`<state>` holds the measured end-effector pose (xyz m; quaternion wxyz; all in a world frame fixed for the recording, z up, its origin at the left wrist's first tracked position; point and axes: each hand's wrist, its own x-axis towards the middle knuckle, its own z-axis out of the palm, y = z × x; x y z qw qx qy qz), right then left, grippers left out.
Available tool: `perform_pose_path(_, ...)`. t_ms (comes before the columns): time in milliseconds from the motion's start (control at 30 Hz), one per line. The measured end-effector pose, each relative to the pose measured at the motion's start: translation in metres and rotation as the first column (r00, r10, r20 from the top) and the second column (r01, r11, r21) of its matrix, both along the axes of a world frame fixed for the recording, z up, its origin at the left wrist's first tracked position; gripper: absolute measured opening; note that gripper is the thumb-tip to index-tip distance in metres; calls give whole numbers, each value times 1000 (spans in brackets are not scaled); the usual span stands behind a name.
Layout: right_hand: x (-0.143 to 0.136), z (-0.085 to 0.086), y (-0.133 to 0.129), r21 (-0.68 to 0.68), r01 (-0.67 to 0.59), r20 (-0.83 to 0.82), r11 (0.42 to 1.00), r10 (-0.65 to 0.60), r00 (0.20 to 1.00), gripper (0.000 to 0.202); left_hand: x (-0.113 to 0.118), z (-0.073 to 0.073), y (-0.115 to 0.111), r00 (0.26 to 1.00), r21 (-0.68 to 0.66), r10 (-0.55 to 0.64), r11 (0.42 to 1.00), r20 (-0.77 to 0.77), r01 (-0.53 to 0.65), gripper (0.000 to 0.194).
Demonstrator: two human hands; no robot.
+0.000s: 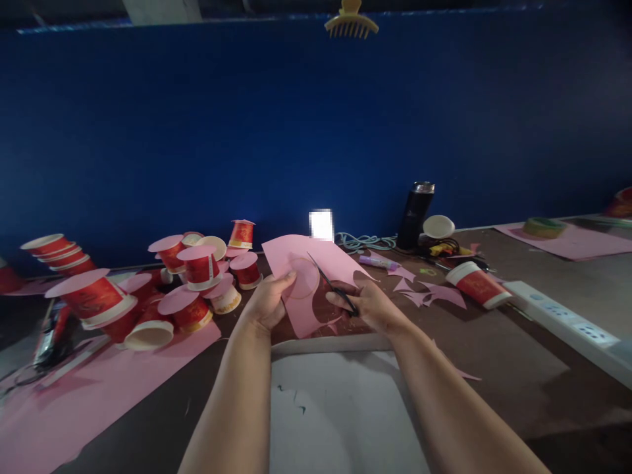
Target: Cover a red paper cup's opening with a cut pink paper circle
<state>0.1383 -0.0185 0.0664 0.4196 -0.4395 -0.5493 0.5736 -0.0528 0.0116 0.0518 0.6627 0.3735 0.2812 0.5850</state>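
Note:
A sheet of pink paper is held up over the brown table, with a round outline drawn on it and part of its lower edge cut away. My left hand grips the sheet at its left side, thumb on top beside the circle. In my right hand are black-handled scissors, fingers closed round the handles. Their blades point up and left, next to the right side of the drawn circle. Whether the blades touch the paper I cannot tell.
Red paper cups topped with pink discs crowd the left, near a large pink sheet. Pink scraps, a purple glue stick, a dark flask, a tipped cup and a power strip lie right. A white box sits in front.

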Motion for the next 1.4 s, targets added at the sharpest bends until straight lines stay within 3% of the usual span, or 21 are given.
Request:
perform_pose_path(100,1,3,-2,-18,21,-1,1000,-21,1000,53,0,1,-1,1000,-8,-5,1000,-7,5,29)
perform_pose_path(600,12,-7,5,17,-35,131,999,33,991,37,-5,-1,0,998,-15,-59,998,-29,58,32)
perform_pose_path(867,11,-7,5,55,-37,145,998,28,989,35,-4,1,0,999,-37,-26,999,-28,25,29)
perform_pose_path(1133,13,-9,7,67,-113,177,991,99,979,35,3,5,2,990,-115,130,984,-48,-134,24)
perform_pose_path(1400,12,3,1,40,-116,237,992,103,966,35,1,5,-1,996,-80,70,994,-61,-75,30)
